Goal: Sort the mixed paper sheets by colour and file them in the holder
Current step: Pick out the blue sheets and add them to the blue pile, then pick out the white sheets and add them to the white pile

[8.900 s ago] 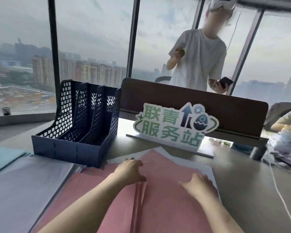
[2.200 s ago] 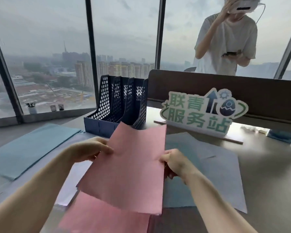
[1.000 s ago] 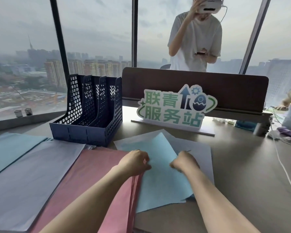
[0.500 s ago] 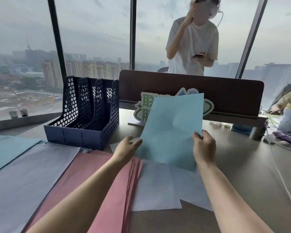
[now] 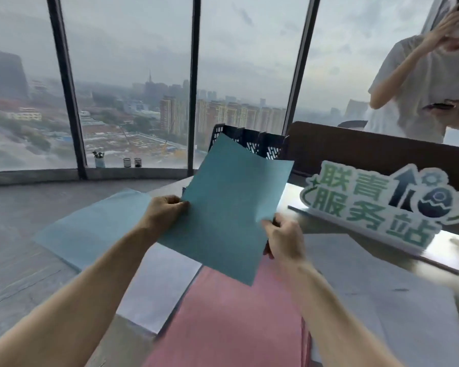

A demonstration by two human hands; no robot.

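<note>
A single sheet (image 5: 231, 207) is held up between the left hand (image 5: 164, 213) and the right hand (image 5: 284, 237), in front of the file holder (image 5: 249, 143), hiding most of it. Below it on the surface (image 5: 316, 226) three piles lie side by side: the far-left pile (image 5: 96, 221), the middle pile (image 5: 164, 282), and the nearest pile (image 5: 231, 321). Loose sheets (image 5: 398, 300) lie to the right. A sign (image 5: 382, 202) stands right of the holder, before a partition (image 5: 368, 154).

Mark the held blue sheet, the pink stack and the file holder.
blue sheet (image 5: 228, 207), head view, middle of its face.
pink stack (image 5: 231, 321), head view, top sheet, centre.
file holder (image 5: 252, 144), head view, mesh top edge above the sheet.
</note>
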